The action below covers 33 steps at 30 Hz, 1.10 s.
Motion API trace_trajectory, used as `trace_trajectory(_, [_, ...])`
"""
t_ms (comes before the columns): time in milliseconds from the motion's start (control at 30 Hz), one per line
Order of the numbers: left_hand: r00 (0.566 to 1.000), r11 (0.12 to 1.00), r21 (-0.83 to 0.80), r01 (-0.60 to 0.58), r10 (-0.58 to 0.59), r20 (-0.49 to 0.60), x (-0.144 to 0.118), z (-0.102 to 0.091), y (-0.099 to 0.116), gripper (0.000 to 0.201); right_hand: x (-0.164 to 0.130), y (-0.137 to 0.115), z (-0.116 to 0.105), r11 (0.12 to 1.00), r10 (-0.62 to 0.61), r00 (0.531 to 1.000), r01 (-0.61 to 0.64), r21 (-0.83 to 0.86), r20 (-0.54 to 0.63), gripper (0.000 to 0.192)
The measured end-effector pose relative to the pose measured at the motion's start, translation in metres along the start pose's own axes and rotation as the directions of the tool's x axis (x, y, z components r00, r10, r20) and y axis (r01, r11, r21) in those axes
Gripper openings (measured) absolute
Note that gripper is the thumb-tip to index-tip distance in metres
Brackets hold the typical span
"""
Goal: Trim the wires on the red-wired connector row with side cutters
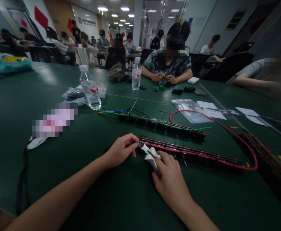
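Looking down at the dark green table [58, 179], matte and slightly glossy under the ceiling lights, I see my left hand [120, 150] curled, fingertips pinched on the near end of a long, narrow terminal strip [191, 155] of black blocks edged with thin metal rails. A smooth pink wire [251, 150] runs along that strip, then loops round in a wide arc at the far right. My right hand [170, 179] is wrapped around the pale handles of a small pair of cutters [150, 155], whose metal nose touches the strip's end just beside the left fingers; I cannot tell whether the blades are closed on anything. A second strip [159, 123] of the same kind lies parallel behind, with a green wire [111, 112] and fine dark strands trailing from it. Beyond stand a clear, ribbed plastic water bottle [90, 88], a second bottle [136, 75], crinkled transparent bags [187, 107] and flat white paper slips [211, 109]. A tangle of coloured wires [272, 157] lies at the right edge. Across the table a person [166, 62] in a patterned shirt works with both hands over small green parts.
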State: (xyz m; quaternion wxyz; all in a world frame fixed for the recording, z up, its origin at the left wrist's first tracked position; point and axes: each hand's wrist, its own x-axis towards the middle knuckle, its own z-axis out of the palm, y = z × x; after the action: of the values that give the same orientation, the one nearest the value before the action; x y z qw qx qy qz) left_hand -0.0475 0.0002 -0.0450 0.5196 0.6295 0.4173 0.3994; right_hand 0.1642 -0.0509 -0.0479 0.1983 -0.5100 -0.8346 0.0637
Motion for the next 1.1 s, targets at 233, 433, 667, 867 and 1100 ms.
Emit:
trace_trajectory(233, [1.0,1.0,-0.001,0.0,0.0,-0.003,-0.0006,0.0,-0.0003,0.004,-0.0001,0.0003,-0.0003,1.0,-0.009,1.0,0.009,0.005,0.0,0.038])
trace_trajectory(433, [1.0,1.0,0.001,0.009,-0.009,0.0,-0.0009,0.0004,0.0004,0.004,0.0014,0.0008,0.001,1.0,-0.01,1.0,0.011,-0.017,0.006,0.039])
trace_trajectory(667, [1.0,1.0,-0.005,0.003,-0.003,0.002,-0.0005,0.0009,0.0026,0.003,0.0001,0.001,0.0033,1.0,-0.014,0.999,0.013,-0.02,-0.029,0.031])
trace_trajectory(867, [1.0,1.0,-0.009,0.002,-0.002,0.003,-0.0005,0.0009,0.0007,0.004,-0.0017,0.0017,0.0079,1.0,-0.007,0.998,0.006,-0.001,-0.058,0.023])
trace_trajectory(1100, [1.0,1.0,0.008,-0.009,0.009,0.006,-0.0005,0.0001,-0.0002,0.004,0.0003,0.0003,0.0059,1.0,0.013,0.999,-0.013,-0.013,-0.051,0.019])
